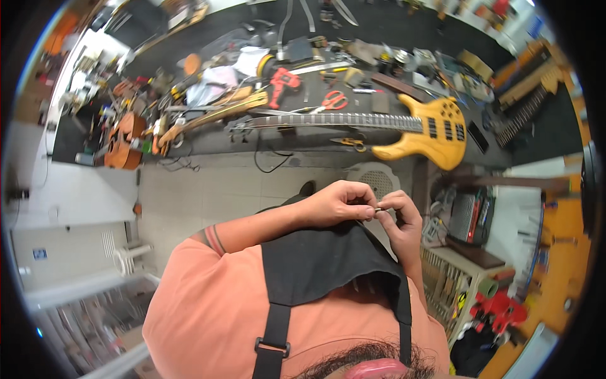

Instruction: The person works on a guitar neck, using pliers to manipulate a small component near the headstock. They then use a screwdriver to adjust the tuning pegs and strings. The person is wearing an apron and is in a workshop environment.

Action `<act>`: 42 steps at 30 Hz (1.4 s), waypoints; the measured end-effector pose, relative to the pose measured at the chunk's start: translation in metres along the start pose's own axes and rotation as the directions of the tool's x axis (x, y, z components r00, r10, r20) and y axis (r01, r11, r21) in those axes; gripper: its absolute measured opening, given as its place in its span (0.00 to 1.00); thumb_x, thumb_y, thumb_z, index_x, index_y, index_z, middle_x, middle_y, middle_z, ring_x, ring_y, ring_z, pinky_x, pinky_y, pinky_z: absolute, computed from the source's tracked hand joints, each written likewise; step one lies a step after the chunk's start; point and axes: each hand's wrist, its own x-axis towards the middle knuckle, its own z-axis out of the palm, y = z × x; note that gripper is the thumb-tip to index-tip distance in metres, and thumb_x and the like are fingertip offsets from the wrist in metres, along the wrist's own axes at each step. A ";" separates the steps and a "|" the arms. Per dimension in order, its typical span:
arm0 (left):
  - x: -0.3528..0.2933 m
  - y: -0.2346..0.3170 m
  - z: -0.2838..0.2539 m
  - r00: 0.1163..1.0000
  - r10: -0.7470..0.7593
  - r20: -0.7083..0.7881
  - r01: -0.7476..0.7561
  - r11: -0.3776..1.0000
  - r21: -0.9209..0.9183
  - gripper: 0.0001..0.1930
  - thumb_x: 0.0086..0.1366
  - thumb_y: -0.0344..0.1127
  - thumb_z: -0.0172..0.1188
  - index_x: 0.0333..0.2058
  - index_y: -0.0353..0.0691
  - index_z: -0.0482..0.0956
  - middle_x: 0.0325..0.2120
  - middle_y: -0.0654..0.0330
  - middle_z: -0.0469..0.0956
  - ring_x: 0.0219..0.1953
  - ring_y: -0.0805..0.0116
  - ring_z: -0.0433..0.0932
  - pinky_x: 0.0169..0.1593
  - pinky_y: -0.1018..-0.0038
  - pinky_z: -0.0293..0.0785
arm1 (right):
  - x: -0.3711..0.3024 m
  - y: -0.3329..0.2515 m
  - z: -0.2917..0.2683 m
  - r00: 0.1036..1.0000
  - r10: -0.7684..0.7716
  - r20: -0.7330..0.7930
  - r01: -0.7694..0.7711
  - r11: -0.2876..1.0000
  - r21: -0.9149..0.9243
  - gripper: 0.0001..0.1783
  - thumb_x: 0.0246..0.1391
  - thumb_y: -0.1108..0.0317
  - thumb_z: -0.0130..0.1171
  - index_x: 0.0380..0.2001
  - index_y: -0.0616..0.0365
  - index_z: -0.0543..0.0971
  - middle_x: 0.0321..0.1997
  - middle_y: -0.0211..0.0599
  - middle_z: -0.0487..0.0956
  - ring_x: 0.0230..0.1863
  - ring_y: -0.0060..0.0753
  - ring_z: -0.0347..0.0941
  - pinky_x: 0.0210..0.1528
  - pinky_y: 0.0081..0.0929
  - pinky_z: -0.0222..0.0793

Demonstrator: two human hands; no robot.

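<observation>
In front of my apron (322,259), both hands meet at chest height. My left hand (347,203) is closed, thumb and fingers pinching a tiny yellowish piece (378,210) too small to name. My right hand (401,218) pinches the same piece from the other side, fingertips nearly touching the left ones. Beyond them, a yellow wooden electric bass guitar (445,151) lies across the bench, its neck (334,120) pointing left. Neither hand touches it. Yellow-handled scissors (357,144) rest just below the neck.
The dark workbench (214,140) is crowded with tools, including a red power drill (282,86) and red-handled scissors (334,100). A small wooden guitar body (124,142) stands at the left. A white stool (372,174) is below the bench edge; shelving (445,284) stands at my right.
</observation>
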 end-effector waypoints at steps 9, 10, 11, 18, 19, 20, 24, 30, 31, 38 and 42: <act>-0.028 0.016 -0.085 0.848 0.510 -0.145 -0.360 0.755 0.548 0.09 0.71 0.35 0.72 0.42 0.37 0.83 0.38 0.54 0.84 0.43 0.53 0.84 0.48 0.61 0.80 | 0.066 0.008 0.076 0.997 0.073 -0.015 -0.073 0.997 -0.014 0.06 0.66 0.84 0.66 0.43 0.63 0.81 0.42 0.36 0.82 0.44 0.27 0.78 0.50 0.25 0.73; -0.032 0.018 -0.103 0.805 0.582 -0.114 -0.385 0.659 0.646 0.09 0.70 0.35 0.72 0.41 0.38 0.83 0.37 0.55 0.83 0.42 0.53 0.83 0.48 0.60 0.79 | 0.075 0.009 0.091 0.993 0.116 -0.025 -0.116 0.993 0.005 0.05 0.68 0.83 0.65 0.43 0.63 0.81 0.42 0.36 0.82 0.43 0.26 0.78 0.50 0.24 0.74; -0.036 0.019 -0.122 0.759 0.647 -0.070 -0.403 0.552 0.730 0.08 0.69 0.34 0.72 0.40 0.38 0.82 0.36 0.56 0.82 0.42 0.53 0.83 0.47 0.60 0.79 | 0.085 0.008 0.107 0.987 0.159 -0.039 -0.158 0.987 0.019 0.03 0.70 0.81 0.64 0.42 0.63 0.80 0.41 0.35 0.82 0.42 0.25 0.78 0.49 0.24 0.74; -0.087 0.038 -0.254 0.738 0.672 -0.051 -0.396 0.493 0.775 0.09 0.70 0.37 0.71 0.40 0.39 0.83 0.34 0.57 0.80 0.39 0.59 0.81 0.44 0.63 0.77 | 0.165 0.010 0.229 0.941 0.330 -0.071 -0.330 0.944 0.010 0.04 0.76 0.74 0.61 0.42 0.64 0.80 0.36 0.32 0.82 0.39 0.23 0.79 0.46 0.23 0.75; -0.096 0.037 -0.269 0.805 0.578 -0.133 -0.389 0.684 0.617 0.09 0.72 0.37 0.70 0.41 0.38 0.84 0.33 0.57 0.81 0.39 0.61 0.82 0.44 0.64 0.76 | 0.174 0.013 0.242 0.944 0.326 -0.049 -0.325 0.945 0.023 0.04 0.76 0.75 0.62 0.43 0.65 0.80 0.38 0.33 0.82 0.40 0.23 0.79 0.46 0.23 0.75; -0.105 0.037 -0.285 0.865 0.466 -0.188 -0.357 0.833 0.421 0.09 0.73 0.37 0.69 0.41 0.36 0.84 0.33 0.57 0.81 0.38 0.64 0.82 0.43 0.66 0.76 | 0.186 0.012 0.258 0.955 0.294 -0.023 -0.294 0.956 -0.011 0.03 0.76 0.76 0.62 0.43 0.65 0.80 0.39 0.33 0.82 0.40 0.23 0.79 0.46 0.22 0.75; -0.141 0.044 -0.334 0.967 0.209 -0.147 -0.237 0.949 -0.209 0.13 0.79 0.39 0.65 0.42 0.33 0.84 0.32 0.63 0.83 0.37 0.77 0.79 0.44 0.71 0.77 | 0.221 0.009 0.308 0.980 0.180 0.083 -0.168 0.977 -0.134 0.02 0.73 0.78 0.63 0.43 0.64 0.79 0.43 0.34 0.80 0.41 0.23 0.77 0.47 0.23 0.74; -0.178 0.048 -0.374 0.849 0.402 -0.344 -0.365 0.916 0.167 0.10 0.76 0.37 0.67 0.41 0.34 0.84 0.34 0.59 0.84 0.40 0.66 0.82 0.47 0.68 0.78 | 0.261 0.005 0.361 0.955 0.216 0.206 -0.177 0.966 -0.190 0.03 0.73 0.78 0.63 0.42 0.64 0.78 0.41 0.35 0.80 0.40 0.25 0.76 0.47 0.25 0.74; -0.182 0.048 -0.378 0.805 0.461 -0.373 -0.369 0.882 0.294 0.09 0.75 0.36 0.68 0.40 0.34 0.84 0.34 0.57 0.84 0.40 0.61 0.83 0.47 0.67 0.78 | 0.267 0.007 0.367 0.948 0.240 0.211 -0.201 0.961 -0.188 0.02 0.74 0.77 0.62 0.43 0.65 0.79 0.40 0.35 0.81 0.41 0.25 0.77 0.48 0.25 0.74; -0.193 0.044 -0.436 0.704 0.647 -0.293 -0.205 0.579 0.789 0.15 0.70 0.44 0.72 0.44 0.39 0.83 0.38 0.52 0.83 0.44 0.45 0.84 0.52 0.53 0.80 | 0.291 0.038 0.392 0.927 0.344 0.148 -0.324 0.935 -0.141 0.03 0.78 0.75 0.59 0.48 0.64 0.79 0.42 0.32 0.81 0.41 0.22 0.79 0.48 0.24 0.77; -0.216 0.085 -0.635 0.267 0.744 -0.613 0.194 0.581 0.790 0.09 0.67 0.35 0.64 0.43 0.40 0.82 0.35 0.50 0.85 0.43 0.44 0.85 0.47 0.51 0.80 | 0.296 0.034 0.387 0.916 0.397 0.062 -0.394 0.918 -0.053 0.03 0.76 0.75 0.61 0.46 0.63 0.78 0.41 0.36 0.82 0.39 0.29 0.82 0.49 0.28 0.79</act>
